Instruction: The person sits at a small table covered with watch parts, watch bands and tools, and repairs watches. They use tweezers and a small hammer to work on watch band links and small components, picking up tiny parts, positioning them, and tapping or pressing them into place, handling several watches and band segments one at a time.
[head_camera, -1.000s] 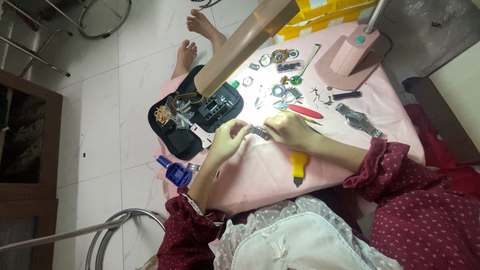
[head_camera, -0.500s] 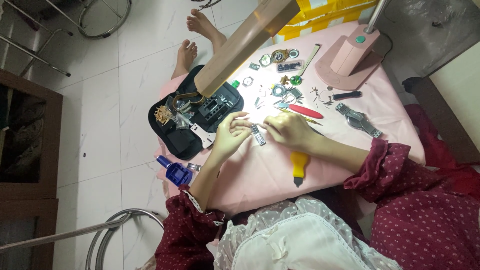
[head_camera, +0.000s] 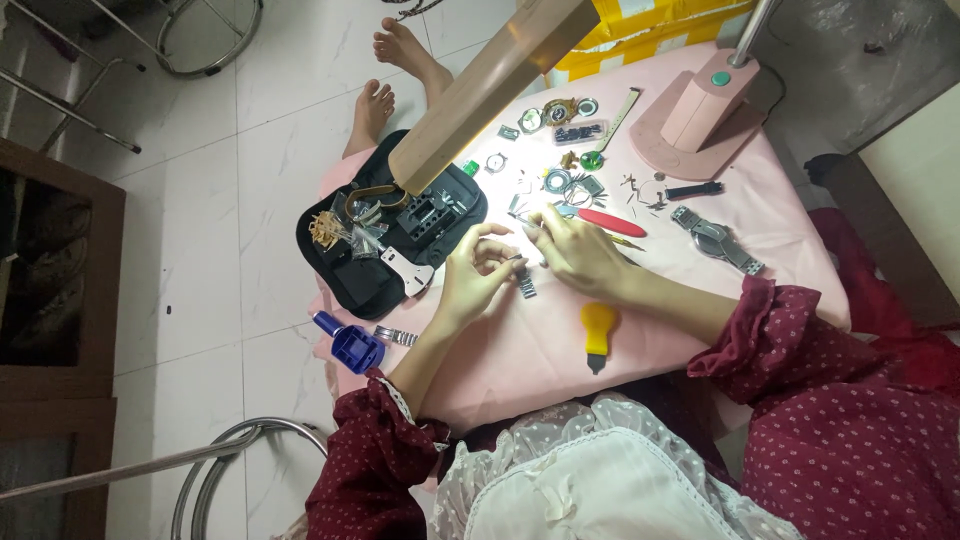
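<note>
My left hand (head_camera: 478, 280) and my right hand (head_camera: 578, 252) meet over the middle of the pink table cloth (head_camera: 520, 350). The left fingers pinch one end of a small metal watch band piece (head_camera: 524, 284) that lies on the cloth. My right hand rests beside it, fingers curled around a thin metal tool (head_camera: 522, 222) that points toward the band. A red-handled tool (head_camera: 610, 221) lies just beyond my right hand.
A black tool case (head_camera: 375, 250) with small parts sits at the table's left. A yellow-handled tool (head_camera: 597, 331), a blue holder (head_camera: 352, 345), a metal watch (head_camera: 716, 239), a pink lamp base (head_camera: 700, 117) and scattered watch parts (head_camera: 560, 120) surround the hands. Bare feet (head_camera: 385, 90) rest on the tiled floor.
Both hands have shifted slightly toward the far side of the table, and the left hand now pinches the band piece more closely.
</note>
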